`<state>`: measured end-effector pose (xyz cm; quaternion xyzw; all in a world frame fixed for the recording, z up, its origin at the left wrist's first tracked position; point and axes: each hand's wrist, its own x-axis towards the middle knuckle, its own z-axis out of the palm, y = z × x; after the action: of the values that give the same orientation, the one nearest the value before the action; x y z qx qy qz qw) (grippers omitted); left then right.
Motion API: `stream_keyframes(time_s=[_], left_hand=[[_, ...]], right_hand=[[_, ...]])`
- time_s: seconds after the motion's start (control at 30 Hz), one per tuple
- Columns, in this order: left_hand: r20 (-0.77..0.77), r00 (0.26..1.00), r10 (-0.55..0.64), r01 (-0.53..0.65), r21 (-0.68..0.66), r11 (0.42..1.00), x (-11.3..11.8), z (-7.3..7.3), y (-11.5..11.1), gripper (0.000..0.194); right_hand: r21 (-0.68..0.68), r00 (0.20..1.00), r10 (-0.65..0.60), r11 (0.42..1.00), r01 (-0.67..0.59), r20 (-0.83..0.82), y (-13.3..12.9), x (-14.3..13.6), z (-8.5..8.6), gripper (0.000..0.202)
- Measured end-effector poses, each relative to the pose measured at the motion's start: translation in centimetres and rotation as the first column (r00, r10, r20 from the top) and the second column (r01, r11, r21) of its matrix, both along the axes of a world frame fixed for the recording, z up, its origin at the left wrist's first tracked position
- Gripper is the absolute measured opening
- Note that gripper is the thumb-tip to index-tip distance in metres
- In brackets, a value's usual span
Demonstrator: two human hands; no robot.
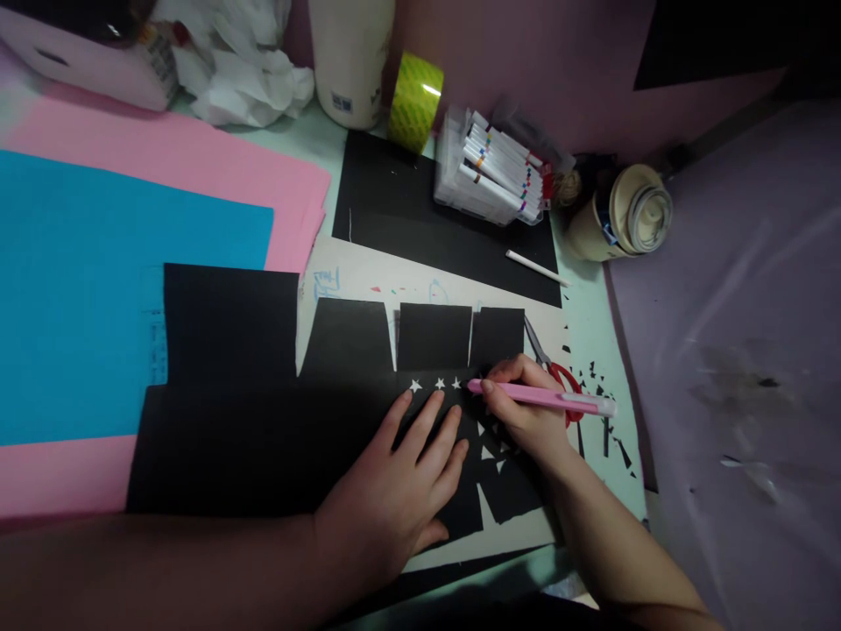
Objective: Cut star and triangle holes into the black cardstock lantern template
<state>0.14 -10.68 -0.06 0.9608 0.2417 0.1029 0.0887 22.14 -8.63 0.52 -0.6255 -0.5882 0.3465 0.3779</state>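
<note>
A sheet of black paper (263, 438) lies in front of me, with slits along its top edge and a row of small star-shaped cutouts (440, 384). My left hand (400, 478) presses on it, fingers spread just below the stars. Held like a pen in my right hand (529, 407) is a slim pink pen-shaped craft knife (545, 397). Its tip points at the paper, right of the last star; the blade itself is too small to make out. Several triangular cutouts (486, 453) show between the hands. Red-handled scissors (566, 386) lie partly hidden behind my right hand.
Blue paper (131, 219) and pink paper (289, 175) lie at left. Behind stand a tape roll (415, 103), a box of white markers (503, 166) and a paper cup (595, 230). A white stick (535, 266) and black scraps (621, 451) lie at right.
</note>
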Motion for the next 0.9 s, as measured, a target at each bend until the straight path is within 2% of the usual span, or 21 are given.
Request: stream_keyframes(time_s=[0.17,0.43,0.9], left_hand=[[-0.007,1.000,-0.004,0.004,-0.006,1.000,0.03,-0.07,-0.06,0.072],[-0.011,1.000,-0.009,0.009,-0.013,1.000,-0.03,0.07,0.12,0.072],[-0.013,1.000,-0.011,0.011,-0.013,1.000,-0.09,0.29,0.07,0.071]], right_hand=[[0.016,1.000,0.002,1.000,-0.002,0.026,0.00,-0.01,0.19,0.020],[0.019,0.998,0.049,0.999,-0.049,-0.027,-0.11,0.16,-0.14,0.018],[0.001,1.000,0.027,1.000,-0.027,-0.013,0.04,0.02,0.10,0.020]])
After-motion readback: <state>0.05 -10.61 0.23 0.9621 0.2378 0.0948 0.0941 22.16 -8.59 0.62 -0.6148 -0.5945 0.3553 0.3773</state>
